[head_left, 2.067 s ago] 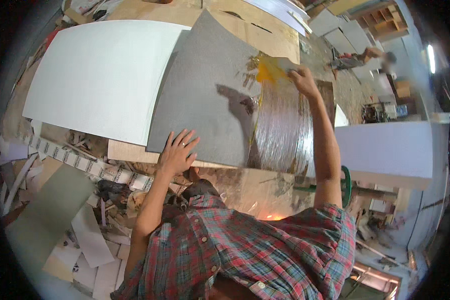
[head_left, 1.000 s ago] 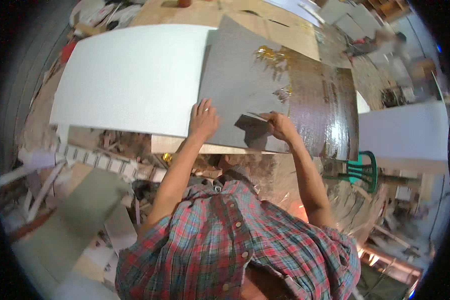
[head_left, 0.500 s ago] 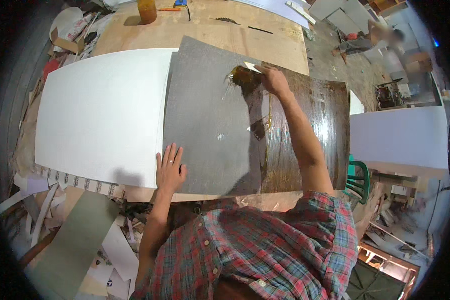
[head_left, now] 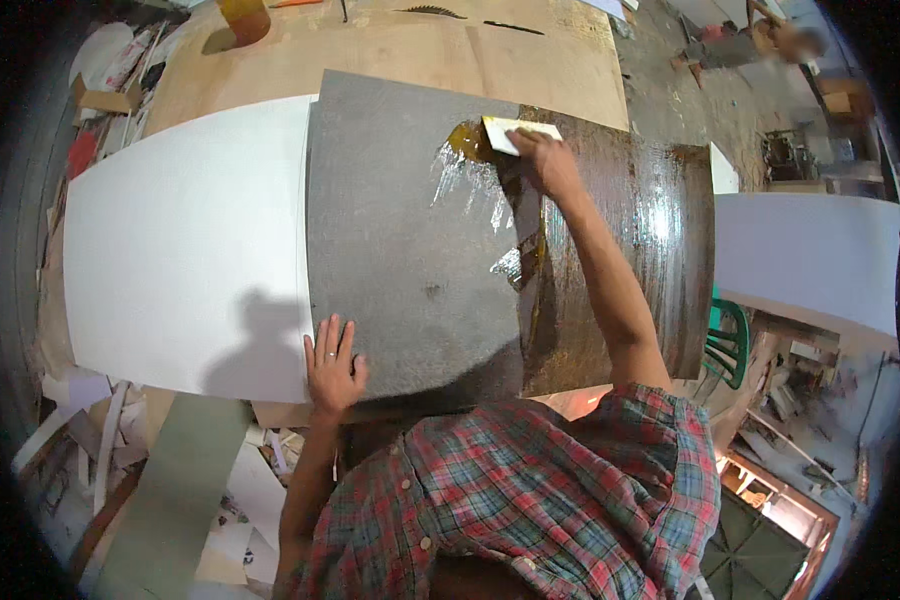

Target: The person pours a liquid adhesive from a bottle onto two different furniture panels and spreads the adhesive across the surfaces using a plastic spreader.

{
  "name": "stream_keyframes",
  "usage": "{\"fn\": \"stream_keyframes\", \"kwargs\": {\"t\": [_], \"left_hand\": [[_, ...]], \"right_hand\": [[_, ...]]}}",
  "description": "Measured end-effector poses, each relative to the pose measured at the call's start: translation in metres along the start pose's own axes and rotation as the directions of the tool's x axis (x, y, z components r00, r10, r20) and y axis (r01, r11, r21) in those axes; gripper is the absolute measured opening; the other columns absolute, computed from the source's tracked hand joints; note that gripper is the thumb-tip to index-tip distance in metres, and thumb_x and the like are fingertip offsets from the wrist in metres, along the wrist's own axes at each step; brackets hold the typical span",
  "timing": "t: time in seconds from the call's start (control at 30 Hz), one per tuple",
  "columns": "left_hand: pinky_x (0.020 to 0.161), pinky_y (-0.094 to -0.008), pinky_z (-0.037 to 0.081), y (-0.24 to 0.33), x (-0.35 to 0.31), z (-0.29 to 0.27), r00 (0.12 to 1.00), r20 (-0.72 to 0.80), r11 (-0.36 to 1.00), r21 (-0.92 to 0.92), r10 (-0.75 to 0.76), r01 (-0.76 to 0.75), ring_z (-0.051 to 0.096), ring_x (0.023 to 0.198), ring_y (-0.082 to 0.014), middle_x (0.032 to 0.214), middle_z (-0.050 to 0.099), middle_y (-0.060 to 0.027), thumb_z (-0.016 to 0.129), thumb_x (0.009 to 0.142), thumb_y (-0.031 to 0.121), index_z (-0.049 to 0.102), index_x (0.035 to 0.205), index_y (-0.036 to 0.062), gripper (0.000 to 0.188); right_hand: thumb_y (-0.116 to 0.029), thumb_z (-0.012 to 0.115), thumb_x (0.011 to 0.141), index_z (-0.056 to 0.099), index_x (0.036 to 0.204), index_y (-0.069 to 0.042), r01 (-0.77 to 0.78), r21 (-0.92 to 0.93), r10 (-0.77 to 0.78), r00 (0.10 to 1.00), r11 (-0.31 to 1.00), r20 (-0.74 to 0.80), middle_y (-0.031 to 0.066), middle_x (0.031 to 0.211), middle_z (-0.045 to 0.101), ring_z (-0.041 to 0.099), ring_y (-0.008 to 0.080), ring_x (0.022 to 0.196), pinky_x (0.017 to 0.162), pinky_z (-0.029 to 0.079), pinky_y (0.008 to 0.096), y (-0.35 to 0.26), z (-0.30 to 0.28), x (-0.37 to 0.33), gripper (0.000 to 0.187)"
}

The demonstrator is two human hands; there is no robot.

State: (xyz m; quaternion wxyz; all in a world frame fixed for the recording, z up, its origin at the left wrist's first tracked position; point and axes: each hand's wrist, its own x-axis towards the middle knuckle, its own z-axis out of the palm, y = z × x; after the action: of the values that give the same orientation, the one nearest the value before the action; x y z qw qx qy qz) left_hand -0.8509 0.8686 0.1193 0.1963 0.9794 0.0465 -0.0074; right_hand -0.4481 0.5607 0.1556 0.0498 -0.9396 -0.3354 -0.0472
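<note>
Right hand (head_left: pixel 548 160) grips the white spreader (head_left: pixel 500 133) toward the grey sheet's (head_left: pixel 400 250) far side; left hand (head_left: pixel 335 375) lies flat, fingers spread, near-left corner; amber liquid (head_left: pixel 464 141) (sticky, perhaps, under that glare) could streak if pressed unevenly.

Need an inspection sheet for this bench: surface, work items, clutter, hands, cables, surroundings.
Surface: pale wooden tabletop, stained in places.
Work items: gray sheet, its right part under a glossy brown coating; amber puddle near the white spreader; white panel left of the sheet.
Clutter: pale offcut strips and a gray-green board, lower left.
Hands: left hand at the sheet's near left corner, fingers apart; right hand grips the spreader.
Cables: none clearly made out.
Surroundings: green chair at right; another person, blurred, upper right.
</note>
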Motion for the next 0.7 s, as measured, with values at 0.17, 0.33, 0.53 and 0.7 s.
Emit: {"fn": "stream_keyframes", "kwargs": {"t": [0.17,0.33,0.53,0.7], "left_hand": [[0.114,-0.0608,0.023,-0.005,0.003,0.005,0.999,-0.036,1.0,-0.023,-0.004,0.003,0.038,0.139,-0.0366,0.15,0.042,-0.0169,0.056,0.082,0.024,0.055,0.137,0.0079,0.057],[0.113,-0.0617,0.024,-0.004,0.003,0.006,1.0,-0.03,0.999,-0.039,-0.006,0.005,0.04,0.138,-0.0371,0.148,0.044,-0.0174,0.057,0.081,0.024,0.056,0.136,0.0076,0.057],[0.112,-0.0618,0.026,-0.006,0.002,0.007,0.999,-0.027,0.999,-0.034,-0.022,0.021,0.041,0.137,-0.0372,0.147,0.045,-0.0184,0.06,0.079,0.023,0.057,0.135,0.0073,0.058],[0.113,-0.0623,0.024,-0.005,0.002,0.006,1.0,-0.008,0.998,-0.061,-0.003,0.003,0.038,0.139,-0.0397,0.149,0.042,-0.0189,0.059,0.079,0.022,0.056,0.136,0.0054,0.059]], "right_hand": [[-0.009,0.058,0.082,0.059,0.129,-0.02,-0.06,-0.05,0.068,0.983,0.997,0.171,0.004,0.134,0.06,0.059,0.0285,0.117,0.092,0.047,0.0469,-0.017,0.01,-0.022,0.048],[-0.009,0.06,0.08,0.058,0.131,-0.02,-0.056,-0.02,0.057,0.997,0.998,0.043,0.0064,0.135,0.059,0.057,0.0295,0.12,0.093,0.047,0.0481,-0.003,0.021,0.011,0.052],[-0.009,0.054,0.084,0.061,0.128,-0.02,-0.089,0.0,0.089,0.996,0.996,0.014,0.0085,0.133,0.061,0.059,0.032,0.118,0.095,0.046,0.0502,0.005,0.031,0.037,0.046],[-0.008,0.053,0.084,0.06,0.13,-0.021,-0.122,-0.005,0.122,0.992,0.992,-0.029,0.008,0.134,0.06,0.057,0.0321,0.12,0.097,0.045,0.0504,-0.001,0.034,0.038,0.049]]}}
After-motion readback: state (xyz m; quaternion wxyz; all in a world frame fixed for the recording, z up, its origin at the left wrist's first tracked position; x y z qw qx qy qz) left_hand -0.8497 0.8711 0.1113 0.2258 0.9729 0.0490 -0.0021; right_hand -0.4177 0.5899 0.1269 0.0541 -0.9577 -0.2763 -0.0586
